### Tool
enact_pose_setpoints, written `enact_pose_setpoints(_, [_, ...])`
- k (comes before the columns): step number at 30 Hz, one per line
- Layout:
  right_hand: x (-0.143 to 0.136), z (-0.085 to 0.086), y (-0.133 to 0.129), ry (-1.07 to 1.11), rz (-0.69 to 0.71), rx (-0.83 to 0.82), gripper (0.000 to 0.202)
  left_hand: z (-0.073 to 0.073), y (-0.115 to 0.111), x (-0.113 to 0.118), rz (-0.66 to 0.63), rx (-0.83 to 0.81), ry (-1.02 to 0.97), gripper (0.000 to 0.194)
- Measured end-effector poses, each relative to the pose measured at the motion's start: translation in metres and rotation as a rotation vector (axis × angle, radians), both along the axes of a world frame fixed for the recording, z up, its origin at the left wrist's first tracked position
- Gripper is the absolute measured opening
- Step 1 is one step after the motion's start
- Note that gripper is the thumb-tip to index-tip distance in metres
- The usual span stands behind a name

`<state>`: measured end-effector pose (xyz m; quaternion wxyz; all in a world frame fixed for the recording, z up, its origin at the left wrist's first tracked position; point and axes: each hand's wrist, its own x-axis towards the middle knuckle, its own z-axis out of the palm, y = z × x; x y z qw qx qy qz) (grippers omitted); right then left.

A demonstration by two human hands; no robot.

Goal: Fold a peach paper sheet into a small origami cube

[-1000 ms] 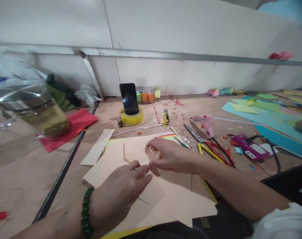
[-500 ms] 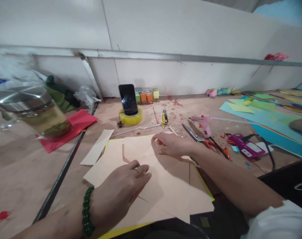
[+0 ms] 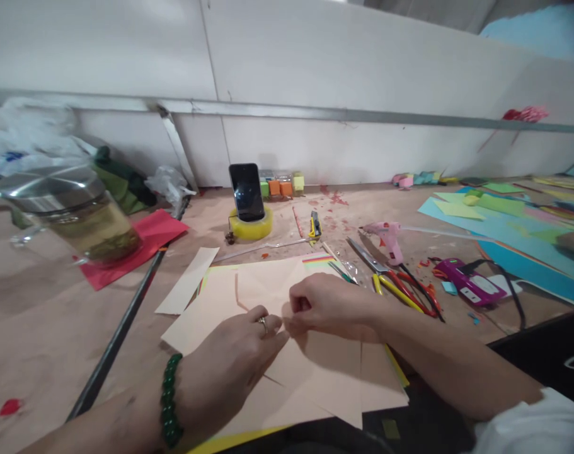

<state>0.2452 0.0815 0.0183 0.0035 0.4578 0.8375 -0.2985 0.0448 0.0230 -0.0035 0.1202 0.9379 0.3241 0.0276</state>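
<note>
My left hand (image 3: 234, 350), with a ring and a green bead bracelet (image 3: 170, 400), lies over a stack of pale peach paper (image 3: 324, 384). Its fingers are bent and drawn together. The fingers of my right hand (image 3: 324, 306) are closed in a pinch, right at the left fingertips over the middle of the top sheet. Whatever lies between the fingertips is hidden. A thin bent paper strip (image 3: 238, 290) shows on the sheet beyond my left hand. Beside the stack at left lies a loose pale strip (image 3: 187, 280).
Scissors (image 3: 369, 255), yellow-handled pliers (image 3: 395, 293) and a pink glue gun (image 3: 385, 239) lie at right, near a purple power strip (image 3: 473, 280). A phone (image 3: 247, 192) stands in a yellow tape roll (image 3: 251, 227). A glass tea jar (image 3: 88, 221) sits on red paper (image 3: 159, 230).
My right hand has drawn back from the far edge of the paper to meet the left fingertips, its fingers now pinched. My left hand has hardly moved. Yellow-handled pliers have come into view.
</note>
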Motion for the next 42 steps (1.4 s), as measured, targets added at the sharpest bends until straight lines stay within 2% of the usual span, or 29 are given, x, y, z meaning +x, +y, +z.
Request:
enact_pose_setpoints(2, [-0.002, -0.004, -0.002, 0.041, 0.018, -0.054, 0.004, 0.0, 0.0, 0.0, 0.004, -0.008, 0.024, 0.022])
enact_pose_setpoints(6, [-0.003, -0.013, 0.004, 0.035, 0.03, -0.037, 0.006, 0.0, 0.0, 0.001, -0.013, 0.012, 0.04, 0.02])
enact_pose_setpoints(14, [0.011, -0.018, 0.034, -0.09, 0.005, -0.103, 0.011, 0.0, -0.001, 0.001, -0.03, 0.078, 0.023, 0.023])
enact_pose_setpoints(20, [0.022, -0.008, 0.051, -0.286, -0.096, 0.063, 0.013, 0.002, -0.001, 0.002, -0.041, 0.072, 0.041, 0.023])
enact_pose_setpoints(25, [0.027, 0.004, 0.044, -0.379, -0.162, 0.264, 0.011, 0.004, 0.0, 0.002, -0.03, 0.068, 0.056, 0.021])
enact_pose_setpoints(27, [0.026, 0.008, 0.035, -0.308, -0.087, 0.318, 0.007, 0.004, -0.001, 0.003, -0.025, 0.064, 0.073, 0.02])
enact_pose_setpoints(29, [0.021, 0.008, 0.025, -0.197, 0.101, 0.328, 0.017, 0.004, -0.001, 0.003, -0.009, 0.06, 0.083, 0.017])
enact_pose_setpoints(31, [0.014, 0.002, 0.017, -0.16, 0.27, 0.384, 0.028, 0.001, -0.001, 0.004, 0.02, 0.067, 0.075, 0.016])
enact_pose_setpoints(33, [0.007, -0.006, 0.013, -0.173, 0.382, 0.44, 0.025, -0.003, 0.0, 0.003, 0.056, 0.078, 0.039, 0.017])
enact_pose_setpoints(36, [0.002, -0.014, 0.012, -0.184, 0.405, 0.48, 0.019, -0.008, 0.002, 0.0, 0.096, 0.084, -0.051, 0.018])
enact_pose_setpoints(42, [0.002, -0.011, 0.007, -0.274, 0.343, 0.48, 0.016, -0.012, 0.006, -0.001, 0.129, 0.128, -0.104, 0.009])
